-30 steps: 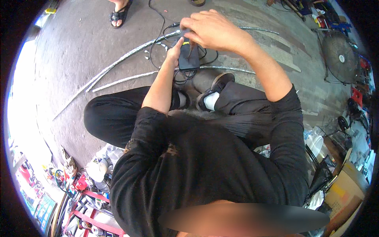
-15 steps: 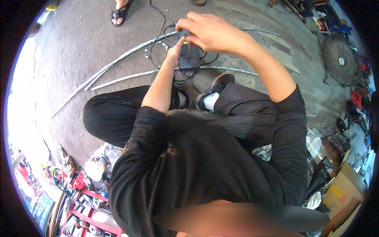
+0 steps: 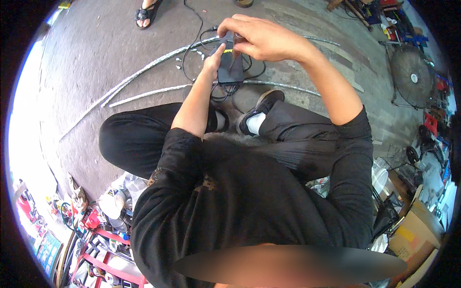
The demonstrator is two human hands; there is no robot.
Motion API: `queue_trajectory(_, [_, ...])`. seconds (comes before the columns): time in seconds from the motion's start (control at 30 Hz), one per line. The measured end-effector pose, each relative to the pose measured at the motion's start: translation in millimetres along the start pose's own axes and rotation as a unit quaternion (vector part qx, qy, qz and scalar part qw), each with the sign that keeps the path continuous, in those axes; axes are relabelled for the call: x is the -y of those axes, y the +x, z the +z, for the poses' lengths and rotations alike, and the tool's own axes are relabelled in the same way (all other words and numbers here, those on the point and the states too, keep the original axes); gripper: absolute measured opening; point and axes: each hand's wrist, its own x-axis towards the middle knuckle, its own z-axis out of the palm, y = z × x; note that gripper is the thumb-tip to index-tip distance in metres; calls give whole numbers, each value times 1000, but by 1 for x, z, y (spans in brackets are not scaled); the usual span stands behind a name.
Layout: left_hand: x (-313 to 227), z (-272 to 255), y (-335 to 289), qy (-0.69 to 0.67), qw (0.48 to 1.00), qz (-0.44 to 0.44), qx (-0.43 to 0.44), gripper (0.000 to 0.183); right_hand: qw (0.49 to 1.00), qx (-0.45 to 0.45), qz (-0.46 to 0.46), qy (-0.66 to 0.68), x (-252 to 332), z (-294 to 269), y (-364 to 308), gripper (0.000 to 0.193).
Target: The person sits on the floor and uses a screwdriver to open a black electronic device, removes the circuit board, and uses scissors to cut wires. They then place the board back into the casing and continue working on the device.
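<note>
Device [image 3: 231,74]: far of the shoe [image 3: 270,101], between the two hands
Left hand [image 3: 210,65]: at the device's left edge, thumb on top
Right hand [image 3: 269,41]: over the device's far right part
Strips [image 3: 144,74]: on the floor [image 3: 86,96], reaching left and right of the device
Bits [image 3: 199,53]: left of the device, between strips
Cable [image 3: 200,21]: on the floor, far left of the device
Sandalled foot [image 3: 143,17]: far left
Fan [image 3: 413,74]: far right
Cardboard box [image 3: 408,240]: near right
Heaped goods [image 3: 91,221]: near left
</note>
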Motion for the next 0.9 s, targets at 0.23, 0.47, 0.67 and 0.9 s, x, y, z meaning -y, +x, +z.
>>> queue_trajectory(0.23, [3, -5, 8, -15, 1000, -15, -2, 78, 990, 31, 131, -36, 13, -6, 5, 36])
queue_trajectory(0.47, [-16, 16, -30, 1, 1000, -5, -24, 73, 996, 43, 39, -75, -3, -6, 2, 27])
queue_trajectory(0.67, [0, 1, -1, -49, 999, -9, -1, 74, 964, 119, 180, -155, 23, -16, 12, 31])
queue_trajectory(0.9, [-10, 2, -13, 9, 999, 6, -38, 70, 995, -9, -11, -97, 13, 3, 6, 31])
